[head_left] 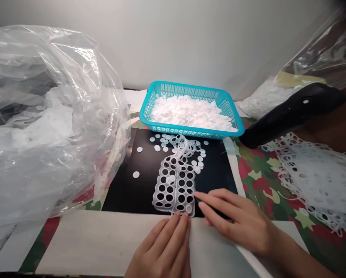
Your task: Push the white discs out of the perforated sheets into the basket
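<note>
On a black mat (123, 181) lies a translucent plastic sheet punched with rows of round holes (175, 189), its far end bunched into a tangle of rings. My left hand (165, 249) lies with its fingers stretched out and side by side, the fingertips touching the sheet's near edge. Pinched in my right hand (239, 218) is a slim black pen-like tool (216, 210), its tip at the sheet's right edge. One white disc (188, 208) sits in the near right corner of the sheet. Loose white discs (200, 164) are scattered around the sheet's far part.
A turquoise basket (190, 133) full of white discs stands behind the mat. To the left bulges a large clear plastic bag (45, 154) with white pieces inside. A stack of perforated sheets (320, 177) lies at the right, beside a black sleeve-like object (289, 114).
</note>
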Demonstrator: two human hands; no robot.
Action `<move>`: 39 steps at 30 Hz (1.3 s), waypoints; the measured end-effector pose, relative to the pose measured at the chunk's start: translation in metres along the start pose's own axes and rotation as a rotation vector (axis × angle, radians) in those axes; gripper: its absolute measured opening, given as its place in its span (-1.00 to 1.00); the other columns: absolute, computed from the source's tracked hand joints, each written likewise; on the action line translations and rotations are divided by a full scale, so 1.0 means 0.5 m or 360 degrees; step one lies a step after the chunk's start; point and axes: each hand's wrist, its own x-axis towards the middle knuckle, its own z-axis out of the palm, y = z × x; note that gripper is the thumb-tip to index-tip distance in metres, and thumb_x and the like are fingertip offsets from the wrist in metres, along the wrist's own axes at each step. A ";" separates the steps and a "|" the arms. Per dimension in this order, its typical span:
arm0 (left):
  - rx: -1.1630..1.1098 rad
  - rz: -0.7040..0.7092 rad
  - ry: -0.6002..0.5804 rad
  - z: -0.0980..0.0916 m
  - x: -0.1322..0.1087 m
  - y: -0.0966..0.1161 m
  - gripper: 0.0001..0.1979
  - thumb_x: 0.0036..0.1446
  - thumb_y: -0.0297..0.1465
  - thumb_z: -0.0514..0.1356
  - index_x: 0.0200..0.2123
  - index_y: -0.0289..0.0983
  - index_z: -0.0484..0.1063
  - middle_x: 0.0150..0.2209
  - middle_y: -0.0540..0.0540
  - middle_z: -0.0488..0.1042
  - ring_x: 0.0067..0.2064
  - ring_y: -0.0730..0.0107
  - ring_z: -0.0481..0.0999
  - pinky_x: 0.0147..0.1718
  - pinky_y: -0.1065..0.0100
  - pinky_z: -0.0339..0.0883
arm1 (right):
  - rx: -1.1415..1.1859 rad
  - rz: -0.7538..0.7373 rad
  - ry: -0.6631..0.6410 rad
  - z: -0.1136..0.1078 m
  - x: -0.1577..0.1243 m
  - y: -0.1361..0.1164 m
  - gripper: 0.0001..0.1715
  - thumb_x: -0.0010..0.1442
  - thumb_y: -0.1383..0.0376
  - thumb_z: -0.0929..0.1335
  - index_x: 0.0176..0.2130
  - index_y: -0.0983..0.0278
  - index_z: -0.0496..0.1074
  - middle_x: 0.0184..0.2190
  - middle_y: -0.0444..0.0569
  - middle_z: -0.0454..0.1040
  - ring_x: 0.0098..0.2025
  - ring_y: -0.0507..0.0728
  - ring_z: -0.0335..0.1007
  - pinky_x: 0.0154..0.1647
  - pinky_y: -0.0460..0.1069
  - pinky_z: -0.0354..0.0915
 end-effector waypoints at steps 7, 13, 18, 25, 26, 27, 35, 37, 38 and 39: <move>-0.0015 0.0007 -0.0010 -0.004 0.001 0.001 -0.66 0.06 -0.55 0.11 -0.07 -0.42 0.48 -0.01 -0.12 0.51 0.03 0.27 0.47 0.02 0.32 0.26 | 0.0617 0.0176 0.0090 -0.019 0.010 0.017 -0.72 0.30 0.36 0.26 0.02 0.34 0.32 -0.08 0.10 0.51 -0.12 0.11 0.38 -0.16 0.00 0.42; -0.0048 -0.0007 -0.0018 -0.003 0.000 -0.002 -0.66 0.07 -0.56 0.11 -0.07 -0.41 0.48 -0.01 -0.10 0.51 0.04 0.32 0.45 0.03 0.35 0.26 | 0.0717 0.0048 -0.0249 -0.003 0.018 0.000 -0.81 0.25 0.38 0.32 -0.11 0.36 0.40 -0.06 0.06 0.49 -0.10 0.11 0.33 -0.09 0.00 0.39; -0.0054 -0.0007 0.0008 -0.001 -0.002 -0.005 -0.66 0.07 -0.56 0.10 -0.07 -0.39 0.48 -0.02 -0.08 0.52 0.02 0.34 0.47 0.04 0.36 0.25 | 0.0587 0.0015 -0.0257 0.003 0.015 0.003 -0.85 0.24 0.36 0.32 -0.15 0.34 0.41 -0.06 0.06 0.49 -0.11 0.12 0.35 -0.11 0.01 0.39; -0.0027 -0.0015 0.0033 -0.002 -0.001 -0.005 -0.68 0.10 -0.56 0.08 -0.09 -0.37 0.49 -0.05 -0.08 0.54 0.00 0.36 0.48 0.04 0.40 0.29 | 0.0551 0.0036 -0.0162 0.012 0.020 0.002 -0.84 0.26 0.34 0.33 -0.14 0.34 0.41 -0.11 0.07 0.52 -0.14 0.08 0.40 -0.13 -0.04 0.41; -0.0027 -0.0011 0.0024 -0.002 -0.001 -0.006 -0.68 0.10 -0.56 0.08 -0.09 -0.37 0.49 -0.05 -0.08 0.54 0.00 0.36 0.49 0.02 0.40 0.31 | 0.0539 0.0020 -0.0135 0.014 0.019 0.002 -0.84 0.25 0.34 0.33 -0.14 0.35 0.41 -0.12 0.06 0.53 -0.14 0.08 0.40 -0.14 -0.04 0.41; -0.0025 -0.0002 0.0016 -0.003 0.000 -0.006 -0.68 0.10 -0.57 0.08 -0.08 -0.37 0.49 -0.05 -0.08 0.54 -0.01 0.35 0.49 0.01 0.40 0.32 | 0.0541 -0.0005 -0.0105 0.016 0.019 0.002 -0.83 0.25 0.35 0.33 -0.13 0.35 0.40 -0.13 0.05 0.53 -0.14 0.08 0.40 -0.14 -0.04 0.41; -0.0043 0.0027 0.0026 -0.008 0.005 -0.009 -0.68 0.11 -0.57 0.08 -0.08 -0.38 0.48 -0.04 -0.07 0.53 -0.02 0.33 0.50 -0.03 0.39 0.33 | 0.0731 0.0239 0.0115 0.014 0.009 0.012 -0.77 0.32 0.36 0.25 -0.05 0.34 0.38 -0.14 0.04 0.52 -0.16 0.04 0.34 -0.19 -0.07 0.41; -0.0048 0.0024 0.0024 -0.010 0.006 -0.009 -0.67 0.11 -0.57 0.07 -0.07 -0.37 0.48 -0.03 -0.07 0.53 -0.02 0.34 0.50 -0.05 0.39 0.35 | 0.0872 0.0224 0.0050 0.006 0.012 0.010 -0.76 0.33 0.34 0.23 -0.04 0.33 0.37 -0.14 0.03 0.52 -0.17 0.04 0.35 -0.18 -0.07 0.41; -0.0051 0.0026 0.0011 -0.012 0.006 -0.010 -0.67 0.12 -0.57 0.08 -0.06 -0.37 0.48 -0.03 -0.07 0.53 -0.03 0.33 0.51 -0.06 0.39 0.36 | 0.0908 0.0206 -0.0006 0.003 0.014 0.008 -0.76 0.33 0.32 0.23 -0.06 0.33 0.38 -0.13 0.03 0.52 -0.17 0.04 0.36 -0.17 -0.07 0.41; -0.0056 0.0022 -0.0003 -0.013 0.006 -0.010 -0.67 0.12 -0.57 0.08 -0.06 -0.37 0.47 -0.03 -0.07 0.52 -0.03 0.33 0.51 -0.07 0.40 0.37 | 0.0915 0.0180 -0.0062 0.001 0.015 0.006 -0.77 0.33 0.30 0.23 -0.08 0.34 0.40 -0.12 0.03 0.52 -0.16 0.04 0.36 -0.16 -0.06 0.41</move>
